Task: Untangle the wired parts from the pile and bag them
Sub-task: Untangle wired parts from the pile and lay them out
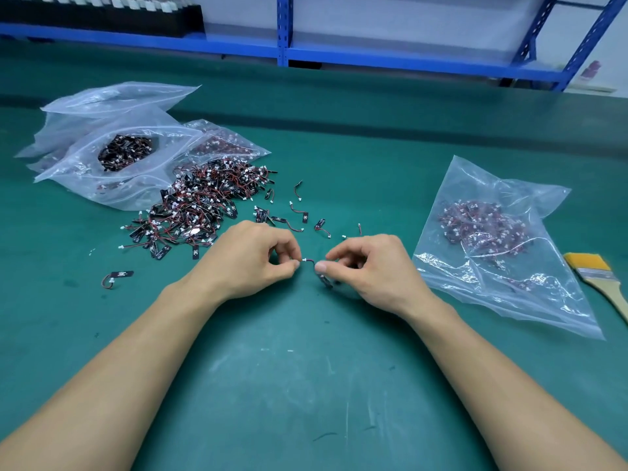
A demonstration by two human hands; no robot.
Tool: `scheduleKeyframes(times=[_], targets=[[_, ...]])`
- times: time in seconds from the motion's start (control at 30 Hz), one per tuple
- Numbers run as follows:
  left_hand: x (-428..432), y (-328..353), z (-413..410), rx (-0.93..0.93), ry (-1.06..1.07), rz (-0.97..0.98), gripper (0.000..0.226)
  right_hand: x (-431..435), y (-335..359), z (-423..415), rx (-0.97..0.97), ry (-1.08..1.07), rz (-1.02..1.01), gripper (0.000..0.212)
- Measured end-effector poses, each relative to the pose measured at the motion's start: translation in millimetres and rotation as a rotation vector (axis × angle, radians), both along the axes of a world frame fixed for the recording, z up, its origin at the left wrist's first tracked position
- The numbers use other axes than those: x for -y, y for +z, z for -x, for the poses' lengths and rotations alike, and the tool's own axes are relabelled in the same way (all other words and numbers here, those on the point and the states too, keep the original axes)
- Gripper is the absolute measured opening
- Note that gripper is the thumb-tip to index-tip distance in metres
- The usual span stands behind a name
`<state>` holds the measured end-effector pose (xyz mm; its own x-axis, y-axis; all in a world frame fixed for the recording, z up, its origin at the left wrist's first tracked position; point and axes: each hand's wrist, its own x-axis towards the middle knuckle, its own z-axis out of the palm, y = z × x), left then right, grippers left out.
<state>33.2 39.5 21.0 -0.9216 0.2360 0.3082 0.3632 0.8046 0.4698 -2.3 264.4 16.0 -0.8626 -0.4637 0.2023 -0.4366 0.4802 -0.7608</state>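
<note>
Wired part is being held just above the green bench mat, spanning the small gap between the two hands. Its white plug end is being pinched between thumb and forefinger of the left hand. The thin red lead is being pinched by the thumb and forefinger of the right hand, with a flat black tab hanging under that thumb. The remaining fingers of both hands are being kept curled in.

The piece is being judged as almost weightless. The lead looks limp yet slightly springy and apt to hook on its neighbours, the plug is hard moulded plastic, and the tab is stiff and flat. A hold is probably best taken at the plug or the tab, since a pull on the fine wire alone could strain its joints.

Beyond and to the left of the left hand, the pile is lying as a dense snarl of black tabs, red loops and white plugs. A few loose parts are lying scattered just beyond both hands, and a single part lies well to the left of the left wrist. To the right of the right hand a clear, glossy, crinkled plastic bag is lying flat with a cluster of parts inside. Past it a paintbrush with yellow bristles and a pale wooden handle is lying. More clear bags are heaped beyond the pile, one gaping open.
</note>
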Motion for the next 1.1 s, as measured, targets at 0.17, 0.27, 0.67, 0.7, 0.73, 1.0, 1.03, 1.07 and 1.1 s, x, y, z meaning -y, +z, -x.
scheduleKeyframes(times=[0.17,0.27,0.67,0.7,0.73,1.0,1.03,1.07,1.1], targets=[[2,0,1,0.003,0.03,-0.019,0.008,-19,8,15,-0.139,-0.139,0.004,0.019],[-4,1,0,-0.102,0.003,-0.041,0.006,-26,7,18,-0.163,-0.048,-0.173,0.014],[-14,-7,0,-0.016,-0.139,0.107,0.011,-38,12,23,-0.169,0.104,-0.322,0.019],[-13,-7,0,-0.01,-0.129,0.104,0.01,-39,13,23,-0.151,0.103,-0.306,0.019],[-12,-7,0,-0.007,-0.122,0.098,0.009,-40,13,24,-0.127,0.1,-0.286,0.02],[-15,-6,1,-0.001,-0.159,0.046,0.008,-36,19,21,-0.049,0.081,-0.038,0.025],[-14,-6,1,-0.001,-0.162,0.038,0.008,-34,18,19,-0.059,0.087,-0.028,0.026],[-14,-7,1,-0.001,-0.165,0.029,0.009,-31,17,18,-0.074,0.098,-0.027,0.026],[-14,-7,1,-0.003,-0.168,0.021,0.01,-28,15,16,-0.089,0.114,-0.034,0.025]])
